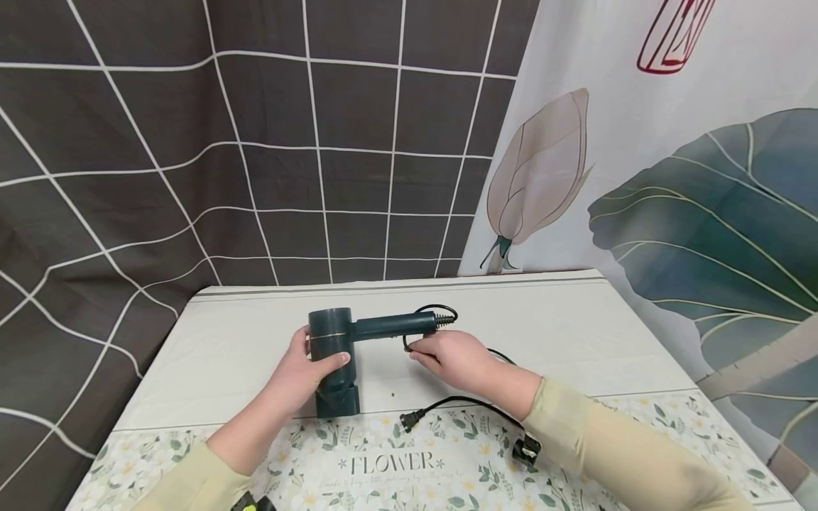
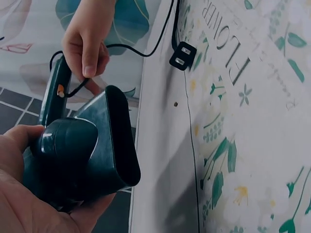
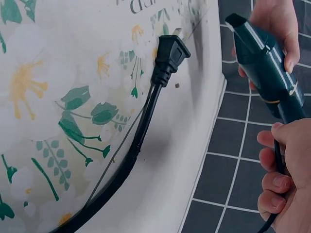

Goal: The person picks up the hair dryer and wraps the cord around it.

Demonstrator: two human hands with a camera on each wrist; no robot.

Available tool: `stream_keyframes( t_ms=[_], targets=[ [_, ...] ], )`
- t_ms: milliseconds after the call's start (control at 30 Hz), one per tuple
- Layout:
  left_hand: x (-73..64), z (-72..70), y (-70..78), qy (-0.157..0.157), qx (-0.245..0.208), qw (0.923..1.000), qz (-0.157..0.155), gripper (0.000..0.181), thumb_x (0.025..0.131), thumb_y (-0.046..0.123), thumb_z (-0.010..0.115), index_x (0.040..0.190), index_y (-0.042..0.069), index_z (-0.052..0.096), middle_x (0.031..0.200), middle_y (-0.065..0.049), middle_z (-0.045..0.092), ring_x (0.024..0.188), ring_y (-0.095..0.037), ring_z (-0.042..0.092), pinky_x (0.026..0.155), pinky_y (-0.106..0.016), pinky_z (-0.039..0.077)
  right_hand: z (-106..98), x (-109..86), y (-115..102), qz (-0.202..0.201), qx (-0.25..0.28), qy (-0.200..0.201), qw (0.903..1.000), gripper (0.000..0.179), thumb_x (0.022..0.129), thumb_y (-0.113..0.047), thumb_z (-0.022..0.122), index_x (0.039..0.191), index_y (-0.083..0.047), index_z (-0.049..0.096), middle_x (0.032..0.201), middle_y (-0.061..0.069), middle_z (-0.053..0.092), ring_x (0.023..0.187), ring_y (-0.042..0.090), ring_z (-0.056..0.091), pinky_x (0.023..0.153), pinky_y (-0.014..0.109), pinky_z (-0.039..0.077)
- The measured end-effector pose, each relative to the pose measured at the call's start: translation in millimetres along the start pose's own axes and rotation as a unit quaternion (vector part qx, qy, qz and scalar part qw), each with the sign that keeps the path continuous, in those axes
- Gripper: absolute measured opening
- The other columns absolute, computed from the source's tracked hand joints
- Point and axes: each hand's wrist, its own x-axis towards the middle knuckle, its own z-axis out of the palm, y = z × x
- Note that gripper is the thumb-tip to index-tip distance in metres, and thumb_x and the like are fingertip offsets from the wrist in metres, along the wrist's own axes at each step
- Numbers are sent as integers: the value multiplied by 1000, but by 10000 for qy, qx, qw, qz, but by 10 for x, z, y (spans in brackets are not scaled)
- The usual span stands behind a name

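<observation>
A dark green hair dryer (image 1: 391, 326) is held above the table, its handle pointing right and its flat nozzle (image 1: 336, 402) toward the near edge. My left hand (image 1: 297, 376) grips the barrel, thumb across the near side. Below the handle's end, my right hand (image 1: 460, 360) pinches the black cord (image 1: 441, 306), which loops round the handle. In the right wrist view the right fingers (image 3: 274, 182) are curled on the cord. The cord's plug (image 1: 411, 420) lies on the table between the arms, its prongs partly visible in the right wrist view.
A white and floral cloth (image 1: 255, 319) with the word FLOWER covers the table. Behind hangs a dark grid-patterned curtain (image 1: 358, 177), with a white leaf-printed curtain (image 1: 613, 106) at the right. A black wrist camera (image 1: 526, 450) sits by the right sleeve.
</observation>
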Motion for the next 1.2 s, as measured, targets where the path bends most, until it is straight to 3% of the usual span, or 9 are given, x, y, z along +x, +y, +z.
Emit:
stream_keyframes(
  t_ms=[367, 867, 1200],
  targets=[
    [4, -33, -39, 255, 490, 9984, 78, 106, 88, 42, 73, 157, 3, 2, 158, -31, 19, 143, -49, 23, 110, -66, 23, 26, -50, -16, -485, -325, 596, 9965, 15, 95, -23, 68, 106, -18, 76, 80, -10, 60, 65, 3, 52, 59, 25, 47],
    [-23, -44, -73, 332, 942, 9946, 281, 105, 87, 40, 75, 155, 0, 6, 150, -29, 33, 132, -46, 42, 105, -64, 34, -82, -53, 15, -866, -509, 918, 9907, 11, 93, -25, 71, 101, -21, 76, 78, -9, 58, 64, 4, 49, 57, 23, 44],
    [-45, -44, -67, 272, 1063, 9934, 327, 105, 87, 37, 75, 156, 2, 6, 152, -31, 31, 133, -47, 42, 104, -64, 35, -166, -39, 47, -770, -517, 928, 9914, 10, 94, -26, 70, 101, -21, 76, 74, -11, 53, 61, 3, 44, 55, 21, 40]
  ],
)
